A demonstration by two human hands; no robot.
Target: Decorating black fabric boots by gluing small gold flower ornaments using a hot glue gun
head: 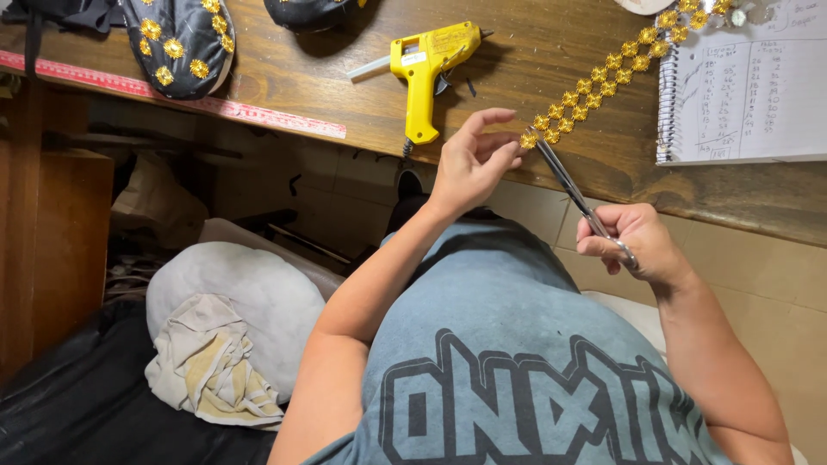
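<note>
**Gold trim held taut at the edge of the workbench**

The left hand [472,164] pinched the loose end of the gold beaded trim [603,76] between thumb and fingertips, its other fingers spread, so that the strip's end lifted clear of the wood. The right hand [636,243] was closed around the handles of slim metal scissors [573,191], whose tips met the trim right beside the left fingers; holding the end tight gave the blades something firm to work against. Whether the blades were parted or closed was hard to tell at that angle.

The trim ran diagonally across a dark wooden table [534,52] toward a spiral notebook [745,95]. A yellow glue gun [426,65] lay within reach, with black shoes [179,39] decorated in gold flowers and a pink measuring tape [172,96] along the table's edge. Below, beige tiled floor [767,284] and a grey cushion [245,301] with a rag showed.
</note>
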